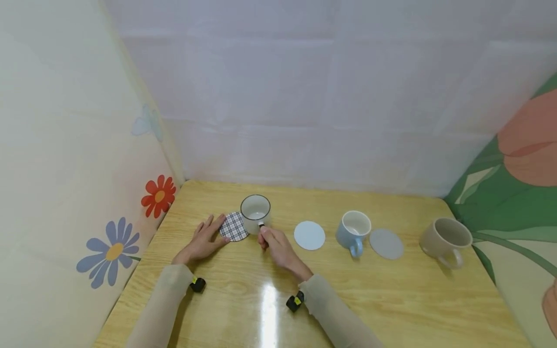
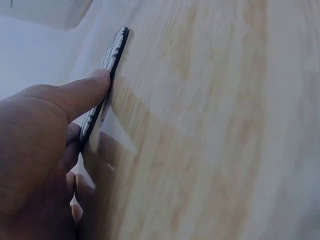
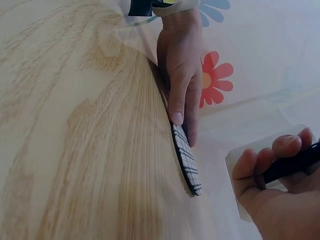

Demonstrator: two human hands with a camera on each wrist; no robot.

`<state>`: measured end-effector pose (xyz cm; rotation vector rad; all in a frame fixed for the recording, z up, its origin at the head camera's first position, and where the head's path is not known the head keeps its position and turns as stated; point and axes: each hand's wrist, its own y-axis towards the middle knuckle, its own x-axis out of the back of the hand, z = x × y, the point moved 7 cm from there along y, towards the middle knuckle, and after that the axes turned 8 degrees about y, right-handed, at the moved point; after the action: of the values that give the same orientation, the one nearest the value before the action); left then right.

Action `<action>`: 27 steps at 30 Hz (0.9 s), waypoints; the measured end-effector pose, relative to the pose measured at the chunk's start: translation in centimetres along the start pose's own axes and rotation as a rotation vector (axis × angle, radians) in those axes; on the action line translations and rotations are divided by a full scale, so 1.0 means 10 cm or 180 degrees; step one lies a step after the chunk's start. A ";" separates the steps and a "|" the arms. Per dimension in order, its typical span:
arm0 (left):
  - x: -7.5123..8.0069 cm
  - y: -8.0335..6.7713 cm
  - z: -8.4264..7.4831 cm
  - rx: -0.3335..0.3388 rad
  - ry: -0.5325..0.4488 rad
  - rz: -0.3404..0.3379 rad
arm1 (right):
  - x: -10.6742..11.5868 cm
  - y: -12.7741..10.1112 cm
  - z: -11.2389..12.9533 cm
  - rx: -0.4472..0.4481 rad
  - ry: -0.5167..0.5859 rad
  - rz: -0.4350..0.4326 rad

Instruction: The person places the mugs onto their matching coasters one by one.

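Observation:
My right hand (image 1: 277, 246) grips the black handle (image 3: 295, 162) of a white mug (image 1: 256, 223) with a dark rim. The mug is raised off the table and overlaps the right edge of a black-and-white checked coaster (image 1: 232, 227) in the head view. That round coaster lies flat, a dark layer along its underside. My left hand (image 1: 204, 241) is spread at its left side, the thumb (image 2: 90, 92) touching the near edge and a fingertip at the far edge. In the right wrist view the left hand's fingers look nearly straight.
A light blue coaster (image 1: 309, 235) lies right of the right hand. Farther right stand a blue mug (image 1: 348, 237), a grey coaster (image 1: 386, 244) and a taupe mug (image 1: 435, 241) on the wooden table (image 1: 243, 299). Fabric walls (image 1: 261, 96) border the table's back and sides.

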<state>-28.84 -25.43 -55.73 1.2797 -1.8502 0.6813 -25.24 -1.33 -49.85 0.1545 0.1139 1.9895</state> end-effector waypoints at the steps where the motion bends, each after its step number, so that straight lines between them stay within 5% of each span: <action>1: -0.01 0.00 0.01 -0.0012 -0.0005 -0.0011 | -0.01 0.00 0.00 0.0012 0.0009 0.0007; 12: -0.10 0.04 0.16 0.0188 -0.0029 0.0137 | -0.04 0.02 0.00 -0.0004 0.0039 0.0095; 27: -0.08 0.05 0.13 0.0254 0.0030 0.0151 | -0.09 0.10 0.02 0.0101 0.0079 0.0070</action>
<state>-29.57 -25.84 -57.17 1.2845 -1.8674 0.7923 -25.71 -2.55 -49.54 0.1520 0.1603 2.0125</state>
